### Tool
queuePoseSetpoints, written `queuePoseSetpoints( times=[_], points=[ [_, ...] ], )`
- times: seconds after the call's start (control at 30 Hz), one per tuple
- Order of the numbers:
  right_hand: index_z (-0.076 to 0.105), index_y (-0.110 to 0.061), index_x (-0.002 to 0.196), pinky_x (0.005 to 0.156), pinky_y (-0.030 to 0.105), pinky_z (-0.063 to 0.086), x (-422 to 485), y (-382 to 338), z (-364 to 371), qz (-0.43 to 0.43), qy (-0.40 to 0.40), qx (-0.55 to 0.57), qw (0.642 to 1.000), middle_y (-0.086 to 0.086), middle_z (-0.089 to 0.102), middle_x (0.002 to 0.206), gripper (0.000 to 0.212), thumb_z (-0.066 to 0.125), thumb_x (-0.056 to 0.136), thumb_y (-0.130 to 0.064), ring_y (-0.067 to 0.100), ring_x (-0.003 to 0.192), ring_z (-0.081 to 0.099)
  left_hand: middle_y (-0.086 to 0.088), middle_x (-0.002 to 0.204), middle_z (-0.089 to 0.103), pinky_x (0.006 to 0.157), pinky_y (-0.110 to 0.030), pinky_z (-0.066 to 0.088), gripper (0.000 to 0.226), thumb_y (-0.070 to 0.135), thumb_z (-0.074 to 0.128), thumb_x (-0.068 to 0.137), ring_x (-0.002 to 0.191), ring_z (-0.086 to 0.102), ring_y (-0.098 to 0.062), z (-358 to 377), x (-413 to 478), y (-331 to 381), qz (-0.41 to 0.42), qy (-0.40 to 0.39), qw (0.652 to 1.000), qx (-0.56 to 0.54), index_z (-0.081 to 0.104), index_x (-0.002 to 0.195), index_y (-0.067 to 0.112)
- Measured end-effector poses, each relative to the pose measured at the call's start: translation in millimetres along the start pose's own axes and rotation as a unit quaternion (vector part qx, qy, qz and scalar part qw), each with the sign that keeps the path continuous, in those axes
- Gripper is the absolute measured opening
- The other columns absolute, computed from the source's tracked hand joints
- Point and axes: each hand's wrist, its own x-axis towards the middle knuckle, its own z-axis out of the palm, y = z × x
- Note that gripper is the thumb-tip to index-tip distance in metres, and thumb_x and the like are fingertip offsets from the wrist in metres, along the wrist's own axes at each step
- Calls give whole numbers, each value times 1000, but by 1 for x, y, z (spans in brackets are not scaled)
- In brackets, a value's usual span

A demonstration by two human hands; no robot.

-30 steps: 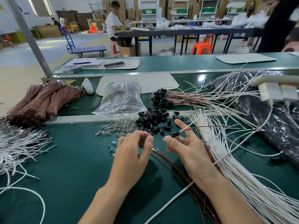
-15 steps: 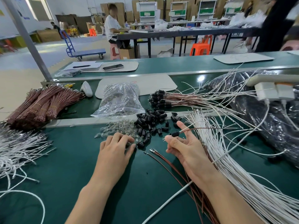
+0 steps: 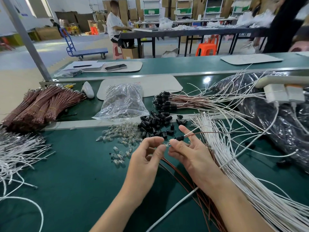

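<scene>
Lifting off the desk (image 3: 75,164), the left hand (image 3: 147,158) now pinches a small clear bulb (image 3: 166,144) just beside the black wired socket (image 3: 179,137) that the right hand (image 3: 189,153) grips.

1. Glossy black: socket heap (image 3: 153,122).
2. Plain dark green: bench mat (image 3: 70,173) under the heap.
3. Clear, glassy: loose bulbs (image 3: 120,134) just left of the heap.
4. Reddish brown, yellow ties: wire bundles (image 3: 41,106) far left of the heap.
5. White: wire sheaf (image 3: 234,164) right of the heap.
6. Black, with one white and one brown lead: held socket (image 3: 179,137) just before the heap.
7. Orange: stool (image 3: 206,49) far behind the heap.
</scene>
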Motion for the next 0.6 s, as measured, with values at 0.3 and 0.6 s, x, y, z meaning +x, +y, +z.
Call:
queuePoseSetpoints(
  times=[0.3,0.6],
  points=[
    [52,-20,135,74,26,59,0,-1,0,9,16,22,1000,10,71,80,67,77,73,-10,20,78,72,13,84,70,67,-15,48,19,20,68,96,76,61,-3,-3,1,1,-19,-4,999,-31,69,99,39],
    [56,-17,132,74,26,59,-1,-1,1,6,16,21,1000,10,70,80,63,76,73,-9,19,76,72,10,82,69,66,-14,47,17,21,69,95,74,60,-3,-1,0,2,-12,2,999,-44,69,96,38]
  ],
)
